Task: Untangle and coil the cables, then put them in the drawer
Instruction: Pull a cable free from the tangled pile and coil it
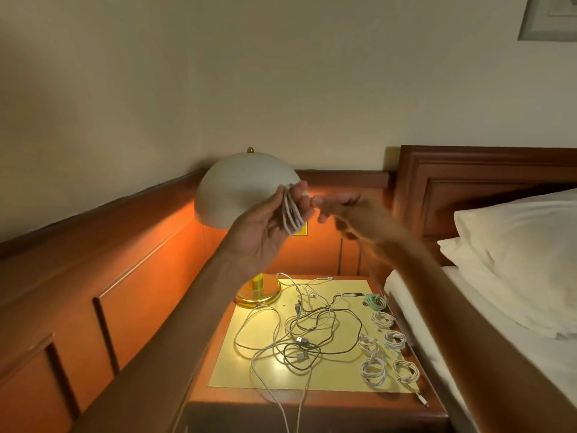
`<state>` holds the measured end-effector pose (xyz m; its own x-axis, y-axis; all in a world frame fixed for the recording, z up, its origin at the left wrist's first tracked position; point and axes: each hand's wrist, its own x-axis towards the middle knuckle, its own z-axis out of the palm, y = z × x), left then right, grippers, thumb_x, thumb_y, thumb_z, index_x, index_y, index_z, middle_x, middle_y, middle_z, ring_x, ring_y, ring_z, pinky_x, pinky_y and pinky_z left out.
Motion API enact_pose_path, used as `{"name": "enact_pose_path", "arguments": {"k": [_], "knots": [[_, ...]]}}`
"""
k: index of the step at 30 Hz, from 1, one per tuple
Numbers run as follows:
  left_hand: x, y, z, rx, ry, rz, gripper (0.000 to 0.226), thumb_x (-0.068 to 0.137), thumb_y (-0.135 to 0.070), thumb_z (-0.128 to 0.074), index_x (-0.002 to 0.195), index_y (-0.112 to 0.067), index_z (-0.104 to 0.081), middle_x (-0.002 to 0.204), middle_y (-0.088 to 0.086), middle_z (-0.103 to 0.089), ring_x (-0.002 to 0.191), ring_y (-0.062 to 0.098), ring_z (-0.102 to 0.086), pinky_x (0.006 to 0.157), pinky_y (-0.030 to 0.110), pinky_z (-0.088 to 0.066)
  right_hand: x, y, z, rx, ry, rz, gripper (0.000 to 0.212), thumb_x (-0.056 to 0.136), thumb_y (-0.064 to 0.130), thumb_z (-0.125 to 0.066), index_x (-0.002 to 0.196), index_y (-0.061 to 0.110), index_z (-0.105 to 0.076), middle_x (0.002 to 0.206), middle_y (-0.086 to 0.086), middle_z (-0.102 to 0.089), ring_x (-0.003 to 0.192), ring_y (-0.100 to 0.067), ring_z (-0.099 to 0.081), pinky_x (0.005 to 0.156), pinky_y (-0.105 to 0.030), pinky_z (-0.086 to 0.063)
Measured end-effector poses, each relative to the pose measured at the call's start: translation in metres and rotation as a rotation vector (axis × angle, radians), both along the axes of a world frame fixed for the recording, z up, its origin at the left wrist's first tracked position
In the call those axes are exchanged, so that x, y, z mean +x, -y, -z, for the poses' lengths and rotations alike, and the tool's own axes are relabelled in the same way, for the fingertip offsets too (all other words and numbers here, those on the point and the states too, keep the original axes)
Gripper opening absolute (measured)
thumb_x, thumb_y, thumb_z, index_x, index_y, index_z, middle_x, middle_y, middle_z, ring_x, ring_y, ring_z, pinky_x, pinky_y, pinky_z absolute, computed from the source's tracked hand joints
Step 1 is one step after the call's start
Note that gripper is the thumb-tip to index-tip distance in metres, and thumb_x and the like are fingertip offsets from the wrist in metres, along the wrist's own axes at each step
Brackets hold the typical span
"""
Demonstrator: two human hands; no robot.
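the left hand (265, 232) grasps a white cable coil (292, 214) in front of the lamp (240, 195) shade, while the right hand (343, 214), just right of the lamp and beside the coil, is too blurred to tell its grip. on the counter (237, 373) right of the lamp base lies a tangle of loose cables (312, 332), and farther right 5 white coils (373, 370) and 1 teal coil (374, 301).
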<state>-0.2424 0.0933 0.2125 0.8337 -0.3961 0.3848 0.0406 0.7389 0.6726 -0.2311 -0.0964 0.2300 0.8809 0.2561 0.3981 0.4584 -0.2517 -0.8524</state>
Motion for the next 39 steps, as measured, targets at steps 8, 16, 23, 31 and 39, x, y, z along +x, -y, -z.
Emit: {"name": "enact_pose_path", "arguments": {"k": [8,16,23,31,39], "knots": [[0.039,0.035,0.046,0.276,0.06,-0.719,0.019,0.099,-0.022,-0.055,0.103,-0.01,-0.07,0.109,0.009,-0.073,0.103,0.02,-0.07,0.094,0.033,-0.053,-0.008,-0.044,0.082,-0.409,0.23,0.273,0.035,0.102,0.026,-0.051,0.072,0.02,-0.066,0.061,0.006,-0.061,0.051,-0.007,-0.053,0.058,-0.031,-0.046],[0.037,0.015,0.062,1.185,0.783,-0.733,0.032,0.102,-0.03,-0.049,0.073,-0.031,-0.062,0.066,-0.012,-0.064,0.059,0.004,-0.056,0.056,0.026,-0.042,-0.019,0.001,0.027,-0.874,0.394,0.317,0.026,0.087,0.052,-0.066,0.09,0.03,-0.078,0.08,0.007,-0.072,0.073,-0.013,-0.064,0.069,-0.035,-0.055],[0.014,0.007,0.039,0.926,0.498,-0.134,0.033,0.103,-0.03,-0.036,0.092,-0.007,-0.056,0.067,-0.005,-0.046,0.067,0.011,-0.052,0.074,0.025,-0.048,0.004,0.029,-0.01,-0.492,0.283,-0.107,0.024,0.078,0.029,-0.081,0.096,0.015,-0.072,0.065,-0.003,-0.068,0.051,-0.009,-0.055,0.052,-0.018,-0.038],[0.015,0.015,0.034,0.577,0.356,-0.135,0.031,0.098,-0.033,-0.037,0.074,-0.016,-0.047,0.059,-0.008,-0.034,0.055,0.009,-0.034,0.058,0.023,-0.034,0.02,0.003,0.045,0.254,0.067,-0.201,0.027,0.092,0.031,-0.065,0.103,0.009,-0.076,0.058,-0.012,-0.038,0.046,-0.017,-0.022,0.045,-0.036,-0.016],[0.026,0.021,0.053,0.537,0.208,-0.36,0.043,0.103,-0.04,-0.038,0.066,-0.017,-0.044,0.052,-0.009,-0.032,0.049,0.008,-0.03,0.053,0.024,-0.027,0.005,-0.02,0.081,0.342,0.106,0.021,0.028,0.096,0.027,-0.061,0.118,0.015,-0.074,0.051,0.004,-0.037,0.047,-0.011,-0.026,0.042,-0.022,-0.024]]}}
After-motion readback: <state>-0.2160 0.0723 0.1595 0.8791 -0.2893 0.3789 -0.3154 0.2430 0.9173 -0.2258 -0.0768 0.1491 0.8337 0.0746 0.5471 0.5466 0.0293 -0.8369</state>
